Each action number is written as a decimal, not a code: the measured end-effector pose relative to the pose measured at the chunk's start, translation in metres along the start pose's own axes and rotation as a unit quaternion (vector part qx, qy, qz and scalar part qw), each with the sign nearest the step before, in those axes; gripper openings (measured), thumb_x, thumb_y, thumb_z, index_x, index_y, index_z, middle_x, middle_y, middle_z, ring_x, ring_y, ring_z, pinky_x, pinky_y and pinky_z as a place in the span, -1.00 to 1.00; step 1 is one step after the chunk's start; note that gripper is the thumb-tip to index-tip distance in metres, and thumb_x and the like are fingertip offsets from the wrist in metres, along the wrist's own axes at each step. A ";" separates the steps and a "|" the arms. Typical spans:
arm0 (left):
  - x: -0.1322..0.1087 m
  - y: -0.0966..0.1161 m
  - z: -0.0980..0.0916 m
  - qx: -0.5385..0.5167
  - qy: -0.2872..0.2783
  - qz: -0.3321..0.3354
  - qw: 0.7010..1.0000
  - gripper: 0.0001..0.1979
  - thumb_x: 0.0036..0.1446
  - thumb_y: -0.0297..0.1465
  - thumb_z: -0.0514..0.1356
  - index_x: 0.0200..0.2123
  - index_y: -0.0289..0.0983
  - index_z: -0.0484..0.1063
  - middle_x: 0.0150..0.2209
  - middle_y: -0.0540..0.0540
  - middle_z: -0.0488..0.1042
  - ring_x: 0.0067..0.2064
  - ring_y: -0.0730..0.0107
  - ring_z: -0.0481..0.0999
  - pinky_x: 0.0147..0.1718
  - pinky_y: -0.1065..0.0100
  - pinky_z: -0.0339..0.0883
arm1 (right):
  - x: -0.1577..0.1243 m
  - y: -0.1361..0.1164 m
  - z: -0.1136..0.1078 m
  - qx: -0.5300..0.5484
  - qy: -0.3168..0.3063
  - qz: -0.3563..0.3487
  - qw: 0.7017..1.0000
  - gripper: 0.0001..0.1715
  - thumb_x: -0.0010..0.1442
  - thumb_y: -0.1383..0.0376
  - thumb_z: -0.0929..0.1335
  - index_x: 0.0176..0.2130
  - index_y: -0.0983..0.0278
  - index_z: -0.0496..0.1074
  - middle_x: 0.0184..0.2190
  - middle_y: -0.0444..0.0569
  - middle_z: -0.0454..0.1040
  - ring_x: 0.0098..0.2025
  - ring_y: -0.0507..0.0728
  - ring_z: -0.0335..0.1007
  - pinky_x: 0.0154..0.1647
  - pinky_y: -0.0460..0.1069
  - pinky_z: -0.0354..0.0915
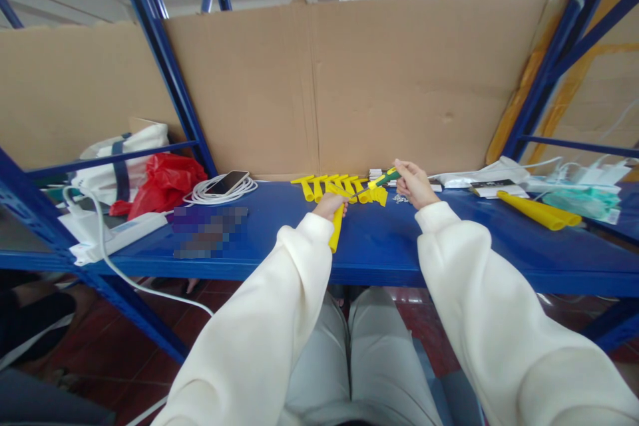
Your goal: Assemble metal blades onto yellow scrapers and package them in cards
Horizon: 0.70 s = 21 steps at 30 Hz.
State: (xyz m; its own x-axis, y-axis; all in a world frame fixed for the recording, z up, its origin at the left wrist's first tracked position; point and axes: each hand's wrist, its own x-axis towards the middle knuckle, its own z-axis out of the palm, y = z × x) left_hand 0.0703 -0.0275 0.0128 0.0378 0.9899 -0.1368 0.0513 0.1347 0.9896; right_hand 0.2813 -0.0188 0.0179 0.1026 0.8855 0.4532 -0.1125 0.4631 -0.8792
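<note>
My left hand (329, 206) is closed round a yellow plastic tube piece (337, 233), whose lower end sticks out below the fingers. My right hand (413, 182) grips a screwdriver (387, 177) by its green and yellow handle. The metal shaft slants down and left to the part in my left hand; whether its tip touches a screw is too small to tell. Behind my left hand several similar yellow pieces (309, 190) stand in a row. Small silvery bits, perhaps screws (400, 199), lie beside my right hand.
Two yellow tubes (542, 210) lie at the right of the blue shelf (284, 239). A phone (228, 182) rests on a coiled white cable (200, 194). At the left are a red bag (170, 180) and a power strip (120, 234). Cardboard (389, 80) walls the back.
</note>
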 end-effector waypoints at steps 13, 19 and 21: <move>0.003 -0.001 0.000 0.001 0.003 -0.002 1.000 -0.68 0.14 -0.70 0.19 -0.58 -0.29 0.28 -0.69 0.08 0.25 -0.66 0.57 0.20 -0.63 0.49 0.11 | 0.003 0.001 0.000 0.021 0.000 -0.022 1.000 -0.36 -0.14 -0.09 0.63 -0.39 0.18 0.28 -0.70 -0.33 0.24 -0.71 -0.10 0.05 -0.74 -0.17 -0.01; 0.001 0.000 0.000 -0.002 0.004 -0.001 1.000 -0.69 0.11 -0.70 0.21 -0.56 -0.28 0.28 -0.69 0.09 0.24 -0.65 0.57 0.20 -0.62 0.49 0.11 | 0.003 0.002 0.000 0.010 0.007 -0.006 1.000 -0.37 -0.10 -0.10 0.60 -0.38 0.17 0.25 -0.73 -0.35 0.21 -0.76 -0.11 -0.01 -0.76 -0.18 -0.09; 0.001 0.000 -0.001 0.000 0.002 0.001 1.000 -0.69 0.10 -0.71 0.21 -0.56 -0.28 0.27 -0.69 0.09 0.24 -0.65 0.57 0.21 -0.63 0.49 0.11 | 0.001 0.000 0.000 0.004 -0.004 -0.004 1.000 -0.38 -0.10 -0.14 0.59 -0.37 0.17 0.30 -0.77 -0.37 0.13 -0.76 -0.11 -0.06 -0.75 -0.17 -0.12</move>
State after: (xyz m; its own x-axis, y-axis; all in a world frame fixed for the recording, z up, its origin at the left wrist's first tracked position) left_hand 0.0698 -0.0263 0.0124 0.0338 0.9902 -0.1355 0.0513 0.1336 0.9897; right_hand 0.2814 -0.0176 0.0180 0.0956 0.8819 0.4616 -0.1199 0.4705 -0.8742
